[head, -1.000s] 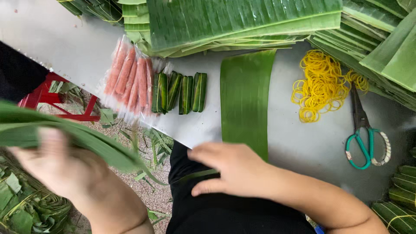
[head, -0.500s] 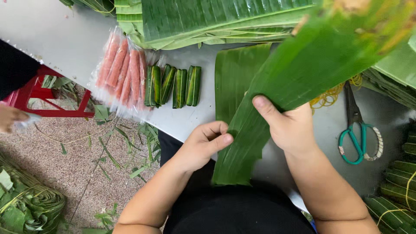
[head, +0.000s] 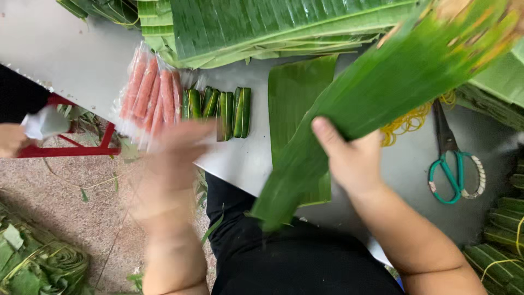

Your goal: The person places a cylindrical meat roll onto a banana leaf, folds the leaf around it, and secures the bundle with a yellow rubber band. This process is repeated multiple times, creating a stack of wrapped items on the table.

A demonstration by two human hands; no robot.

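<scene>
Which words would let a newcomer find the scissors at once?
Start at the grey table and go to its right side, past the yellow rubber bands. The scissors lie there shut, set apart by teal handles, one wrapped in pale cord.

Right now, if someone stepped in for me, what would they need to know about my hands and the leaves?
Right hand: grips a long green banana leaf strip, raised over the flat leaf piece on the grey table.
Left hand: empty, blurred in motion, near the clear pack of pink sausages.
Done: four small leaf-wrapped rolls lie beside the pack.
Left: the held strip is not laid down. Yellow rubber bands and green-handled scissors lie untouched.
</scene>
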